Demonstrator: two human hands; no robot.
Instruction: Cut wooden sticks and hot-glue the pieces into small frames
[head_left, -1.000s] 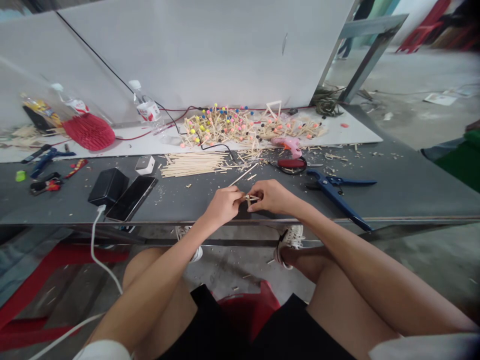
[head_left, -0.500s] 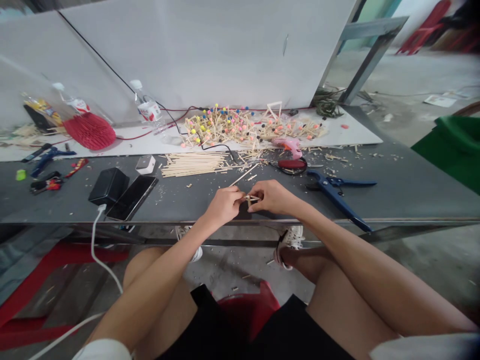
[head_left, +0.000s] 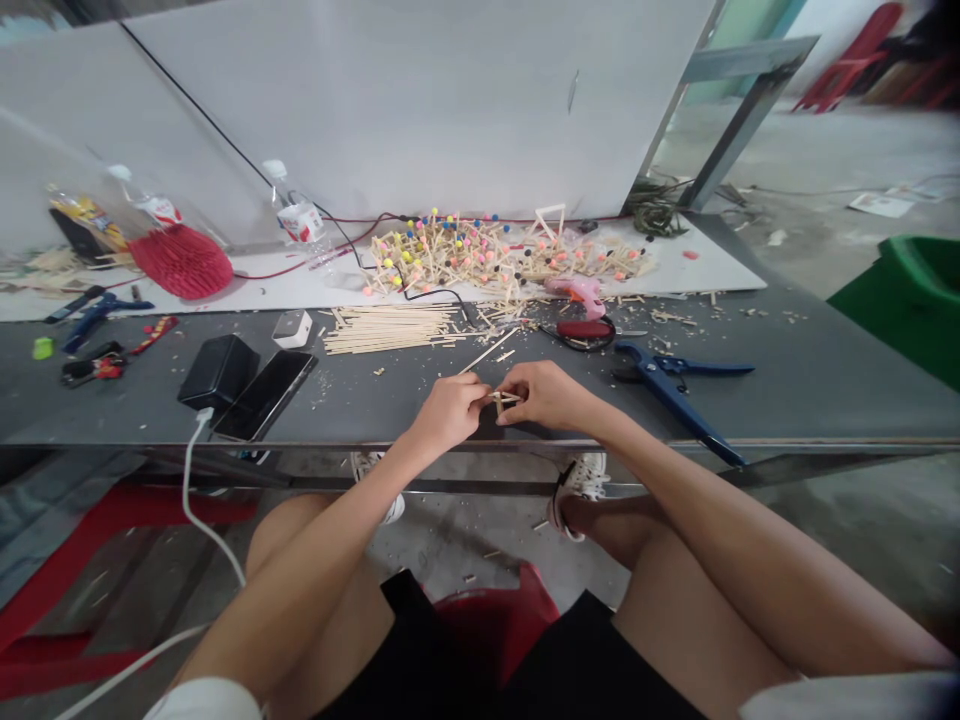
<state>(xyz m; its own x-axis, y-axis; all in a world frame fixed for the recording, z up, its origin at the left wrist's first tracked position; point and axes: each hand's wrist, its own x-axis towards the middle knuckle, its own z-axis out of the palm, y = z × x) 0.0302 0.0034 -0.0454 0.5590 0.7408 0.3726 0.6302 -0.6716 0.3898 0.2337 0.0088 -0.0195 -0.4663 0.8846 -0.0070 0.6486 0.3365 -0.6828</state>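
My left hand [head_left: 447,412] and my right hand [head_left: 546,393] meet at the near edge of the grey table [head_left: 810,380], both pinched on a small piece made of short wooden sticks [head_left: 501,399] held between the fingertips. A single long stick [head_left: 487,350] lies just beyond the hands. A bundle of loose wooden sticks [head_left: 390,328] lies farther back. Behind it is a heap of stick pieces with coloured balls [head_left: 495,250] on a white board.
A pink glue gun [head_left: 577,291], a dark red oval object [head_left: 585,328] and blue cutters [head_left: 675,385] lie right of the hands. Left are a phone [head_left: 264,393], a black box [head_left: 217,370], a white charger [head_left: 291,328] and small tools. Water bottles and a red mesh item [head_left: 181,262] sit at the back.
Both hands stay pinched on the small stick piece in the same spot. The view has shifted slightly; a green object at the right edge has come further into view.
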